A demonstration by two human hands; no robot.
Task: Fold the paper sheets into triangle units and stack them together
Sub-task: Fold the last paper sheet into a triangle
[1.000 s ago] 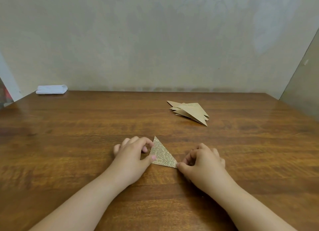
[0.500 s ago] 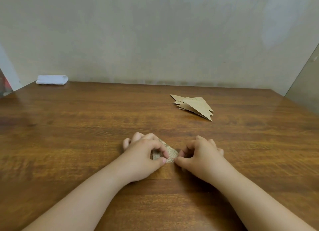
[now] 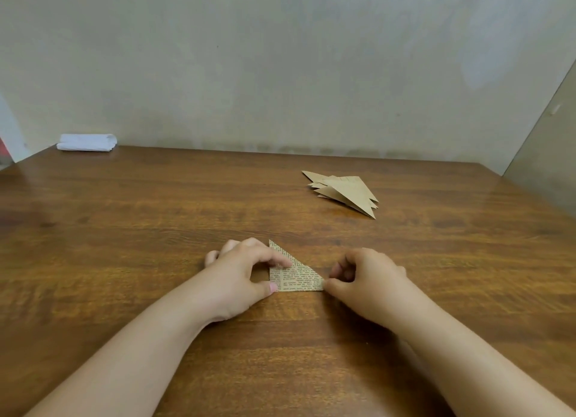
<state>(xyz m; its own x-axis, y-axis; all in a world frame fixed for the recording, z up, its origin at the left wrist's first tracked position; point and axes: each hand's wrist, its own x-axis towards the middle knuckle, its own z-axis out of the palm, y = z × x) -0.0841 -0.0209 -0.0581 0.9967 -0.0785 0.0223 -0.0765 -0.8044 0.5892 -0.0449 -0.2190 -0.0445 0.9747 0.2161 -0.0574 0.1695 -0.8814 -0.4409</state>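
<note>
A small folded paper triangle [image 3: 294, 274] printed with newspaper text lies flat on the wooden table [image 3: 124, 229], toward the near middle, its long slanted edge facing the far right and its straight bottom edge running parallel to the table's near side. The left hand [image 3: 246, 276] holds it at its left side: the thumb presses the lower left corner and the curled index fingertip bears on the slanted edge. The right hand [image 3: 364, 279], fingers curled, pinches the pointed lower right corner with the thumb tip. Well apart, toward the far right of the table, sits a loose stack of plain brown folded triangles [image 3: 346, 192], their points fanning out to the near right. Bare wood lies between that stack and the hands, and broadly to the left. At the far left corner, against the wall [image 3: 280, 73], rests a folded white cloth [image 3: 87, 142].
</note>
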